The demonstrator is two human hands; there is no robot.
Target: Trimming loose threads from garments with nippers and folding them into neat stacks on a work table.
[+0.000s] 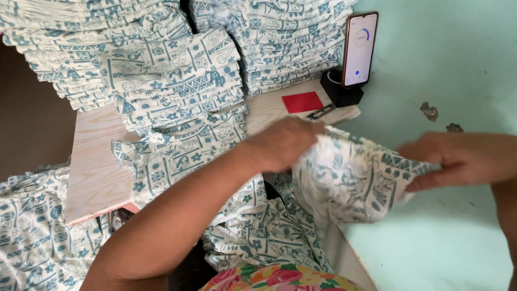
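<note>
Both hands (283, 143) (458, 159) apparently pinch printed cloth (350, 180).

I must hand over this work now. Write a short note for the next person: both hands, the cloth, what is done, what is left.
Left hand: shut on the top edge of a printed cloth piece.
Right hand: pinches the same piece at its other end; the piece hangs spread between the hands, above the pale green table.
Done: stacks of folded pieces lie on the wooden board.
Left: the held piece, and loose pieces at the lower left.
</note>
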